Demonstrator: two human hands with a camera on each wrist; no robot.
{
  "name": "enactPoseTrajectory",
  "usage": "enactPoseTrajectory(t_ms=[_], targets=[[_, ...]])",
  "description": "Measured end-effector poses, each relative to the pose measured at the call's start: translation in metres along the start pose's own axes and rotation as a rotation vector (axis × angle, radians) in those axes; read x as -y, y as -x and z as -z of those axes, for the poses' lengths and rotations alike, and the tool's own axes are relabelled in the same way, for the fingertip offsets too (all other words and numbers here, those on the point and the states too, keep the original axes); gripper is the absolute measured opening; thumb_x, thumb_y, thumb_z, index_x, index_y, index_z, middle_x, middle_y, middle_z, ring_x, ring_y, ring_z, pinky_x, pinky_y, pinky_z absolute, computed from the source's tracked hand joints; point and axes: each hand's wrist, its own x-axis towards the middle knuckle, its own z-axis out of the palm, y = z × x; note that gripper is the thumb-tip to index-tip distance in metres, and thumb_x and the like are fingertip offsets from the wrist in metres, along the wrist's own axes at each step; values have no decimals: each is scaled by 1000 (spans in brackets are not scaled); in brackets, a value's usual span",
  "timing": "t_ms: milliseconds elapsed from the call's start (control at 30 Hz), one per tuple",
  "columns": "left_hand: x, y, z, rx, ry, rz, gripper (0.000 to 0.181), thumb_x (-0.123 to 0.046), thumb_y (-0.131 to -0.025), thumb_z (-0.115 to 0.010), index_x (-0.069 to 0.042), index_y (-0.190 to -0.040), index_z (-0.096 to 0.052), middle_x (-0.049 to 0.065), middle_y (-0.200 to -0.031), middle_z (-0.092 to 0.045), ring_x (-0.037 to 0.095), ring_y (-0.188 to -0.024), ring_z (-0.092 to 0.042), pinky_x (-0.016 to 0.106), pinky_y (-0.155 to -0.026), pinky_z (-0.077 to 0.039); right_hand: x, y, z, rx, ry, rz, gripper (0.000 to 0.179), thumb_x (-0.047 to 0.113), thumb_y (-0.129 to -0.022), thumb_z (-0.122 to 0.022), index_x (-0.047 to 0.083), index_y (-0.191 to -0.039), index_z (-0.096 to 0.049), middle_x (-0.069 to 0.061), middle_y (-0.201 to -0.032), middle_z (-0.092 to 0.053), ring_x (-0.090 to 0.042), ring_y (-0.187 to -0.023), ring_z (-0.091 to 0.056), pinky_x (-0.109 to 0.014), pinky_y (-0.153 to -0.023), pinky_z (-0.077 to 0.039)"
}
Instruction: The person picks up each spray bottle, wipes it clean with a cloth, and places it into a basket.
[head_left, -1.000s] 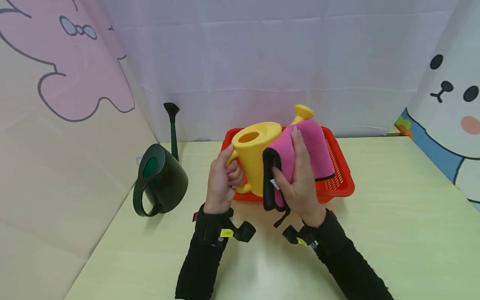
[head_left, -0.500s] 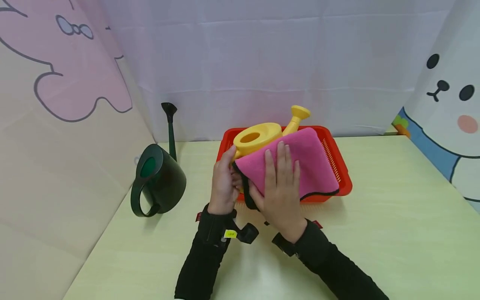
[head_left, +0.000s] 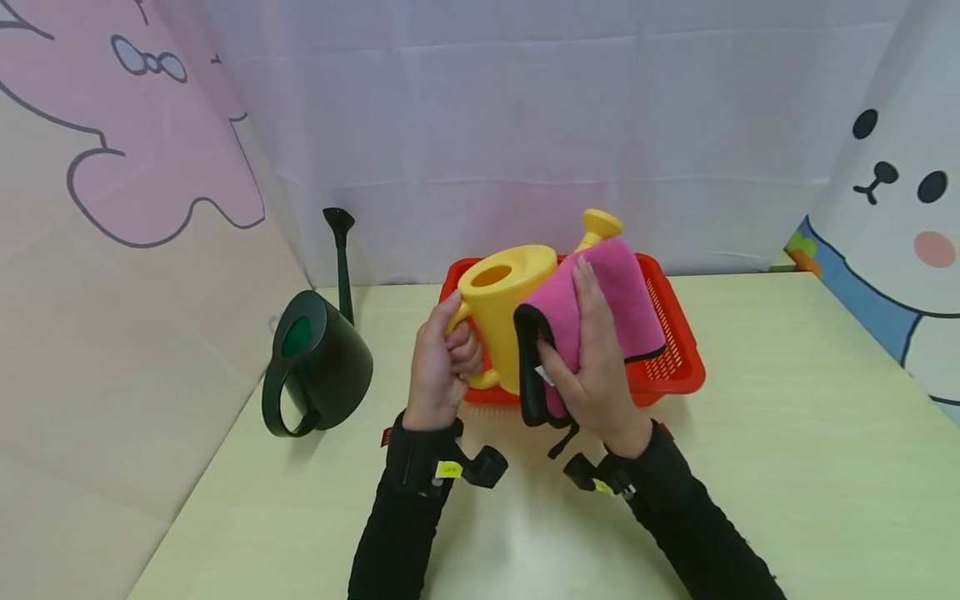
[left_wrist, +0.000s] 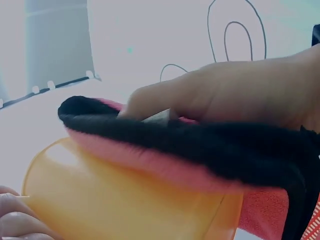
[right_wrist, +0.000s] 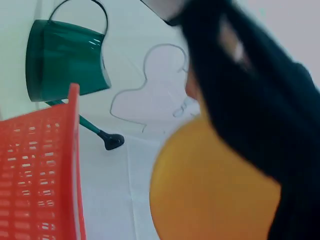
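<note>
My left hand (head_left: 442, 362) grips the handle of a yellow watering can (head_left: 504, 308), fingers curled round it. The can is held upright over a red basket, its spout rising to the back right. With thumb and fingers my right hand (head_left: 596, 367) holds a folded pink cloth (head_left: 626, 292) with black edging against the can's right side. In the left wrist view the cloth's black edge (left_wrist: 200, 150) lies along the can's yellow body (left_wrist: 115, 200). The cloth hides part of the can and the base of its spout.
The red basket (head_left: 678, 350) with slotted walls stands behind and below the hands, near the back curtain. A dark green watering can (head_left: 330, 367) stands at the left by the side wall, its long spout pointing to the back. The pale tabletop (head_left: 780, 467) extends to the right.
Half a second ago the cloth lay spread over the can's front under my flat right hand. Now it is bunched at the right side, exposing the can's body, much as one second ago.
</note>
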Motion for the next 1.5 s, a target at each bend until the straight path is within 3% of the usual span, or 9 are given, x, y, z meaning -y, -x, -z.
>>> enactPoseTrajectory(t_ms=[233, 400, 500, 767, 933, 1033, 1133, 1367, 1500], targets=[[4, -1, -3, -26, 21, -13, 44, -32, -94, -43, -17, -54, -32, -10, -45, -28, 4, -36, -24, 18, -38, -17, 13, 14, -19, -67, 310, 91, 63, 41, -94, -41, 0, -140, -26, -21, -144, -28, -33, -134, -27, -52, -110, -23], [9, -2, -7, -93, 16, 7, 24, -33, -93, -45, -13, -82, -53, -8, -51, -35, 3, -38, -31, 13, -39, -27, 22, 24, -29, -4, 635, 160, 60, 36, -94, -43, -1, -138, -27, -27, -139, -30, -39, -134, -26, -58, -109, -19], [9, -2, -8, -115, -8, 10, 24, -34, -93, -45, -12, -92, -56, -7, -52, -38, 4, -37, -32, 13, -40, -29, 23, 25, -31, 16, 698, 179, 59, 34, -94, -45, -2, -138, -26, -27, -139, -30, -40, -134, -25, -57, -110, -18], [4, -2, -3, -17, -4, -14, 45, -33, -94, -42, -17, -53, -34, -10, -44, -30, 5, -35, -26, 17, -37, -20, 11, 12, -18, -34, 288, 80, 61, 38, -96, -39, 1, -142, -23, -22, -144, -26, -33, -135, -25, -47, -112, -22], [0, -2, 1, 14, -11, -19, 48, -33, -95, -40, -18, -51, -30, -9, -43, -30, 6, -34, -26, 19, -38, -18, 1, 1, -6, 13, -90, 3, 65, 36, -95, -44, -5, -140, -22, -19, -145, -27, -25, -132, -30, -30, -111, -28], [0, -2, 2, 16, -2, -13, 48, -32, -95, -41, -17, -51, -30, -9, -43, -30, 7, -34, -26, 19, -38, -18, -2, 0, -5, 19, -136, -8, 66, 36, -94, -44, -7, -139, -22, -20, -144, -29, -24, -130, -32, -27, -109, -30], [2, -2, 1, 20, 5, -21, 48, -31, -95, -40, -18, -50, -29, -10, -42, -29, 6, -34, -25, 19, -37, -17, 1, 3, -9, -10, -25, 17, 65, 38, -95, -43, -6, -139, -24, -20, -145, -28, -27, -132, -30, -33, -111, -28], [4, -3, -4, -40, 14, 23, 36, -31, -93, -45, -16, -61, -41, -10, -47, -32, 3, -36, -29, 13, -37, -23, 19, 25, -31, 17, 520, 143, 60, 37, -97, -36, 2, -143, -19, -26, -144, -21, -38, -138, -17, -60, -109, -16], [4, -3, -5, -80, -17, 45, 26, -32, -92, -47, -14, -73, -49, -8, -49, -36, 3, -38, -33, 11, -39, -28, 22, 31, -37, 37, 610, 168, 59, 35, -97, -38, 5, -144, -17, -26, -143, -20, -39, -139, -13, -62, -108, -12]])
